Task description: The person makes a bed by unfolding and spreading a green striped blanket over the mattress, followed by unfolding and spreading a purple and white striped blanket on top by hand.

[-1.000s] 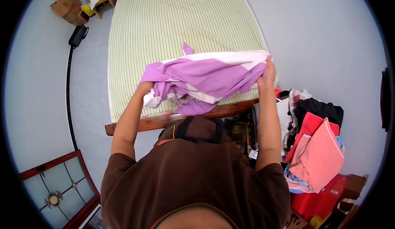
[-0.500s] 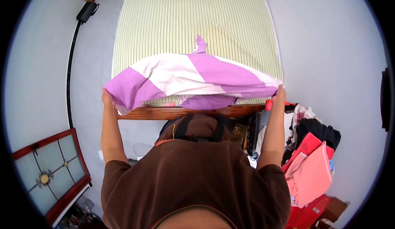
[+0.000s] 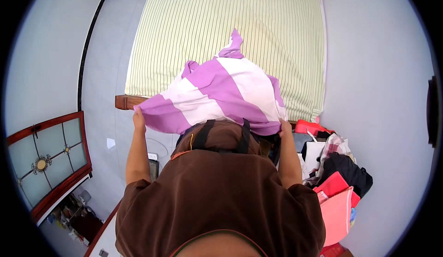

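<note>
A purple-and-white cloth with broad stripes (image 3: 212,88) is stretched between my two hands. It lies partly over the near end of the bed and hangs toward my body. My left hand (image 3: 139,119) is closed on one near corner, beside the bed's wooden edge. At the opposite side, my right hand (image 3: 285,126) pinches the other corner. One narrow, twisted end of the cloth points away from me across the green-striped bed sheet (image 3: 184,30). The cloth's exact kind cannot be made out.
The wooden bed frame (image 3: 125,102) shows at the near left corner. To the right is a pile with a black bag (image 3: 346,171) and a pink folded item (image 3: 336,215). A wood-framed glass panel (image 3: 50,160) stands at left, and a power strip (image 3: 152,156) lies on the floor.
Both hands have moved inward and my right hand lower, drawing the cloth closer to my body. It is now less taut and spreads wider front to back. The camera view has shifted.
</note>
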A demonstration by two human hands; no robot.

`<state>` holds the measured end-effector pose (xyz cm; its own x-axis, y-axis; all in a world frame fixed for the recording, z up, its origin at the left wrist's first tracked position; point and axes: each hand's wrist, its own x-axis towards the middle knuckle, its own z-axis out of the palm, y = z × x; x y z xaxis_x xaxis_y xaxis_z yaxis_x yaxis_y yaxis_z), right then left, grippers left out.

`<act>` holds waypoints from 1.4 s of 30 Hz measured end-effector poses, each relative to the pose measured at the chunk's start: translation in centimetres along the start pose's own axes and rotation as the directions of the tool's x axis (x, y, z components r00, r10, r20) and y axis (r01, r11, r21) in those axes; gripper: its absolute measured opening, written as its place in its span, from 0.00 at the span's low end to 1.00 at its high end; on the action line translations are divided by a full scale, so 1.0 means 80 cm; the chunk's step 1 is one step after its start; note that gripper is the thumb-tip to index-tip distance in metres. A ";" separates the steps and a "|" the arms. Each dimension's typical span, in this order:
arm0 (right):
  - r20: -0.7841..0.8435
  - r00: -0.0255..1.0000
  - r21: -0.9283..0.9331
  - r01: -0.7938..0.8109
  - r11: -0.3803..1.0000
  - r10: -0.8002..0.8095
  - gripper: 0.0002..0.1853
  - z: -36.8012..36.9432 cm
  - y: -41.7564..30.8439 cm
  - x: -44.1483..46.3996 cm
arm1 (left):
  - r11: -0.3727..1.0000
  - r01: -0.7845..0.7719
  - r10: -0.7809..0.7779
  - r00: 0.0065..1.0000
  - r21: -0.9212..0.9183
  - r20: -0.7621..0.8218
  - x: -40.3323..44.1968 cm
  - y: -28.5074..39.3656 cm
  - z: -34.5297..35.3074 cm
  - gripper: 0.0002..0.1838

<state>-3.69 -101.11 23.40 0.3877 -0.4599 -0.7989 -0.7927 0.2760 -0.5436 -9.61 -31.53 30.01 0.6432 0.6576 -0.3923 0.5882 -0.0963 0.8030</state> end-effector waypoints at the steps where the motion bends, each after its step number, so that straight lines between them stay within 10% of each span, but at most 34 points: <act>1: -0.029 0.999 -0.073 0.025 0.997 -0.027 0.23 0.001 -0.012 -0.006 | 0.997 -0.002 0.002 1.000 -0.081 -0.001 0.002 0.017 0.009 0.29; 3: -0.034 0.984 -0.464 0.137 0.875 -0.173 0.24 0.004 -0.041 -0.017 | 0.990 -0.124 0.128 0.990 -0.075 0.057 -0.012 0.096 0.034 0.28; 5: 0.113 0.927 -0.902 0.246 0.354 -0.357 0.26 0.018 -0.082 -0.041 | 0.971 -0.235 0.227 0.963 0.040 0.148 -0.027 0.183 0.067 0.24; 6: 0.178 0.875 -0.879 0.347 0.328 -0.451 0.26 0.029 -0.094 -0.049 | 0.927 -0.366 0.338 0.910 0.083 0.238 -0.029 0.209 0.084 0.24; 10: 0.551 0.640 -0.498 0.767 0.404 -0.536 0.29 0.113 -0.130 -0.066 | 0.838 -0.545 0.408 0.598 -0.023 0.690 -0.107 0.313 0.178 0.22; 12: 0.677 0.224 -0.254 0.965 0.063 -0.702 0.33 0.165 -0.167 -0.164 | 0.861 -0.485 0.101 0.463 0.156 0.880 -0.180 0.366 0.217 0.19; 14: 0.827 0.063 -0.023 0.997 0.077 -0.558 0.32 0.198 -0.190 -0.222 | 0.674 -0.730 0.365 0.198 -0.112 0.909 -0.221 0.356 0.248 0.18; 16: 0.901 -0.105 0.035 0.985 -0.170 -0.422 0.28 0.229 -0.187 -0.231 | 0.673 -0.733 0.285 0.128 -0.103 0.950 -0.255 0.373 0.243 0.16; 18: 0.892 -0.087 0.131 0.989 0.069 -0.443 0.17 0.242 -0.160 -0.211 | 0.621 -0.772 0.284 0.063 -0.134 0.957 -0.272 0.370 0.238 0.16; 20: 0.865 -0.388 0.318 0.914 -0.252 -0.318 0.12 0.232 -0.156 -0.184 | 0.591 -0.786 0.381 0.073 -0.183 0.922 -0.272 0.351 0.225 0.16; 21: 0.828 -0.456 0.468 0.882 -0.046 -0.327 0.09 0.236 -0.141 -0.153 | 0.581 -0.796 0.397 0.095 -0.169 0.913 -0.269 0.343 0.215 0.16; 24: 0.941 -0.166 0.145 0.985 -0.094 -0.293 0.10 0.188 -0.144 -0.214 | 0.593 -0.805 0.343 0.236 -0.014 0.909 -0.269 0.339 0.177 0.19; 27: 0.896 -0.189 0.159 0.981 -0.108 -0.401 0.12 0.173 -0.142 -0.214 | 0.538 -0.794 0.165 0.429 0.283 0.888 -0.271 0.340 0.143 0.21; 31: 0.887 -0.076 0.083 0.997 -0.005 -0.456 0.11 0.161 -0.162 -0.257 | 0.498 -0.843 0.363 0.416 0.204 0.833 -0.244 0.291 0.125 0.13; 34: 0.923 0.244 -0.168 0.951 0.259 -0.297 0.12 0.161 -0.173 -0.299 | 0.520 -0.800 0.475 0.562 0.300 0.677 -0.209 0.274 0.121 0.12; 37: 0.901 -0.008 0.098 0.978 0.186 -0.433 0.14 0.174 -0.188 -0.345 | 0.582 -0.799 0.671 0.577 0.151 0.466 -0.192 0.308 0.111 0.10; 42: 0.970 0.039 -0.064 0.993 -0.097 -0.241 0.15 0.224 -0.133 -0.278 | 0.393 -0.920 0.907 0.387 -0.002 0.169 -0.193 0.376 0.065 0.09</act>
<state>4.56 -78.70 42.35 0.6622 0.7341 -0.1503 0.4315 -0.5376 -0.7244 0.73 -48.45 57.88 0.8648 0.0407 0.5004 -0.3615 -0.6412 0.6769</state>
